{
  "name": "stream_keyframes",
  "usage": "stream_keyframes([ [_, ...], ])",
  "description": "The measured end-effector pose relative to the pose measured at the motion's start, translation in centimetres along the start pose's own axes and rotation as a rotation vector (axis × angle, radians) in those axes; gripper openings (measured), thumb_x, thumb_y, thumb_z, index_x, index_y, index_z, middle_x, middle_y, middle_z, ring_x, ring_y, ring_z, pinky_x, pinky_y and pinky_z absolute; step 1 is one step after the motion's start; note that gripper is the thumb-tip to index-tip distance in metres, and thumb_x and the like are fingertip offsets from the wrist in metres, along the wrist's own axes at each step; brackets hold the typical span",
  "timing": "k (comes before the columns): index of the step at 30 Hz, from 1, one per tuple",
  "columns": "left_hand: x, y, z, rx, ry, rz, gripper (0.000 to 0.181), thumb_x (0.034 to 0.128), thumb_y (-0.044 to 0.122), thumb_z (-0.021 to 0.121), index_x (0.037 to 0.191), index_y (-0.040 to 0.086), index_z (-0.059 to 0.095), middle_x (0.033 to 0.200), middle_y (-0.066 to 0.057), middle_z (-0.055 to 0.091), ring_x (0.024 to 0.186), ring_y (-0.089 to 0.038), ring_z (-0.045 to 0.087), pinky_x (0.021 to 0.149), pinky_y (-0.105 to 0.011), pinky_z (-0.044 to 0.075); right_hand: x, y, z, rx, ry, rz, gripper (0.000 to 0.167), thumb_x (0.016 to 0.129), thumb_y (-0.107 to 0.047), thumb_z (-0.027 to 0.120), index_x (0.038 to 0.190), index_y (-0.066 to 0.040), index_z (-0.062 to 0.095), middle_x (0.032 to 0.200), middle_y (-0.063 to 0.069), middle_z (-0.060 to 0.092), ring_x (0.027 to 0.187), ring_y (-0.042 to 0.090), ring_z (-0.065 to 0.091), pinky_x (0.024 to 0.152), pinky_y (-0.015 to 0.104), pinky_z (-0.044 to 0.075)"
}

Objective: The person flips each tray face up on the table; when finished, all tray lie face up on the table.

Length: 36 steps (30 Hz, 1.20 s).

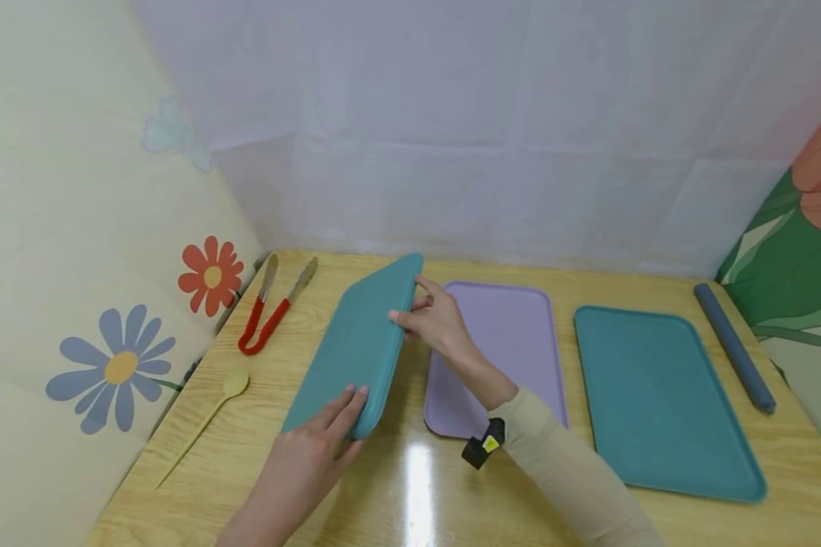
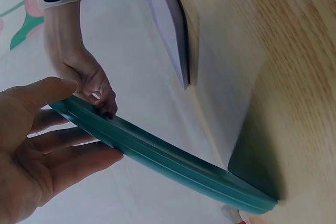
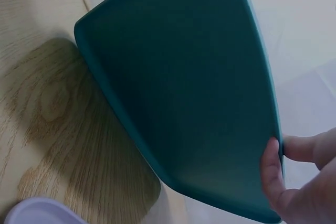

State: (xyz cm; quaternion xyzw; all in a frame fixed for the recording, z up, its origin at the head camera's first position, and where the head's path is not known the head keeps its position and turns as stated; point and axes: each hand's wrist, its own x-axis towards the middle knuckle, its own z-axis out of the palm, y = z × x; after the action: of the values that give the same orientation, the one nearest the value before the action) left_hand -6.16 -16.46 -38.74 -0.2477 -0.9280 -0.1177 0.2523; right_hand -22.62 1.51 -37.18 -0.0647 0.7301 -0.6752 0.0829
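A teal tray (image 1: 349,342) is tilted steeply on its side, its right long edge raised off the wooden table. My left hand (image 1: 311,456) holds the near end of the rim; the left wrist view shows thumb and fingers on opposite sides of it. Farther along the raised edge, my right hand (image 1: 440,319) pinches the rim between thumb and fingers, also seen in the right wrist view. Whether the tray's low edge (image 3: 118,111) touches the table, I cannot tell. A lilac tray (image 1: 506,327) lies flat just right of it, partly hidden by my right forearm.
A second teal tray (image 1: 664,403) lies flat at the right, beside a dark blue rod (image 1: 733,346). On the left are red-handled tongs (image 1: 271,319) and a yellow spoon (image 1: 212,410). Fabric (image 1: 451,152) hangs behind the table, with floral cloth at both sides.
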Motion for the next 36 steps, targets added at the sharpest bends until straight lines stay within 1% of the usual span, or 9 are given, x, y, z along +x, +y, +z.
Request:
stream_keyframes([
  [4, -0.1, 0.1, -0.3, -0.023, 0.003, 0.0, 0.058, 0.0793, 0.019, 0.08, 0.13, 0.002, 0.059, 0.119, -0.018, 0.066, 0.075, -0.028, 0.071, 0.056, -0.037, 0.057, -0.1, -0.2, 0.1, 0.024, -0.023, -0.022, 0.076, 0.084, -0.007, 0.074, 0.149, -0.005, 0.034, 0.106, 0.018, 0.064, 0.069, 0.014, 0.065, 0.066, 0.033, 0.058],
  [9, -0.1, 0.3, -0.6, -0.039, 0.031, -0.025, 0.048, 0.0954, 0.034, 0.057, 0.129, 0.0, 0.06, 0.118, -0.018, 0.066, 0.071, -0.025, 0.071, 0.052, -0.033, 0.056, -0.2, -0.4, 0.1, 0.055, -0.057, -0.053, 0.067, 0.086, -0.006, 0.071, 0.145, -0.003, 0.04, 0.113, 0.021, 0.063, 0.067, 0.013, 0.065, 0.073, 0.039, 0.058],
  [11, -0.2, 0.4, -0.8, -0.038, 0.03, -0.041, 0.049, 0.0948, 0.035, 0.057, 0.129, 0.0, 0.059, 0.119, -0.017, 0.066, 0.072, -0.024, 0.071, 0.052, -0.03, 0.056, -0.5, -0.8, 0.1, 0.06, -0.078, -0.065, 0.065, 0.087, -0.006, 0.07, 0.145, -0.002, 0.04, 0.116, 0.023, 0.062, 0.068, 0.011, 0.065, 0.073, 0.038, 0.058],
  [13, -0.2, 0.5, -1.0, -0.046, 0.033, -0.06, 0.05, 0.0898, 0.03, 0.067, 0.13, 0.002, 0.059, 0.12, -0.016, 0.066, 0.071, -0.022, 0.071, 0.052, -0.025, 0.055, -0.5, -0.9, 0.1, 0.064, -0.084, -0.092, 0.062, 0.089, -0.008, 0.068, 0.144, -0.002, 0.041, 0.114, 0.023, 0.062, 0.068, 0.012, 0.065, 0.071, 0.037, 0.059],
  [16, -0.3, 0.5, -1.2, -0.067, 0.052, -0.096, 0.068, 0.0683, 0.008, 0.082, 0.132, 0.004, 0.059, 0.119, -0.015, 0.066, 0.065, -0.016, 0.069, 0.05, -0.019, 0.052, -0.6, -0.8, 0.2, 0.058, -0.079, -0.14, 0.053, 0.096, -0.015, 0.061, 0.144, -0.002, 0.042, 0.109, 0.021, 0.064, 0.071, 0.019, 0.067, 0.068, 0.037, 0.059],
  [20, -0.2, 0.4, -1.6, -0.097, 0.115, -0.152, 0.067, 0.0681, 0.004, 0.079, 0.132, 0.005, 0.059, 0.109, -0.017, 0.07, 0.067, -0.022, 0.071, 0.052, -0.023, 0.055, -0.2, 0.0, 0.4, 0.027, -0.047, -0.172, 0.047, 0.103, -0.025, 0.048, 0.142, 0.0, 0.044, 0.104, 0.02, 0.066, 0.08, 0.034, 0.068, 0.065, 0.037, 0.059],
  [24, 0.0, 0.2, -2.1, -0.139, 0.182, -0.196, 0.059, 0.0702, 0.001, 0.074, 0.128, 0.003, 0.062, 0.101, -0.019, 0.071, 0.079, -0.029, 0.071, 0.058, -0.03, 0.057, 0.1, 1.4, 0.6, -0.059, -0.072, -0.12, 0.047, 0.104, -0.027, 0.042, 0.139, 0.005, 0.045, 0.112, 0.024, 0.064, 0.094, 0.039, 0.066, 0.071, 0.039, 0.058],
  [31, 0.3, 0.4, -2.6, -0.207, 0.224, -0.303, 0.048, 0.0739, -0.004, 0.071, 0.121, -0.002, 0.065, 0.097, -0.016, 0.073, 0.078, -0.023, 0.072, 0.054, -0.019, 0.054, 0.4, 4.9, 1.2, -0.35, -0.21, 0.032, 0.058, 0.104, -0.035, 0.04, 0.144, 0.008, 0.035, 0.134, 0.026, 0.052, 0.115, 0.037, 0.058, 0.094, 0.043, 0.05],
  [36, 0.7, 0.4, -3.0, -0.265, 0.233, -0.427, 0.046, 0.0774, -0.004, 0.072, 0.123, -0.001, 0.065, 0.099, -0.021, 0.071, 0.079, -0.03, 0.071, 0.055, -0.015, 0.052, 0.1, 6.0, 2.0, -0.393, -0.245, 0.087, 0.06, 0.103, -0.037, 0.041, 0.144, 0.007, 0.036, 0.136, 0.026, 0.051, 0.116, 0.035, 0.057, 0.099, 0.044, 0.046],
])
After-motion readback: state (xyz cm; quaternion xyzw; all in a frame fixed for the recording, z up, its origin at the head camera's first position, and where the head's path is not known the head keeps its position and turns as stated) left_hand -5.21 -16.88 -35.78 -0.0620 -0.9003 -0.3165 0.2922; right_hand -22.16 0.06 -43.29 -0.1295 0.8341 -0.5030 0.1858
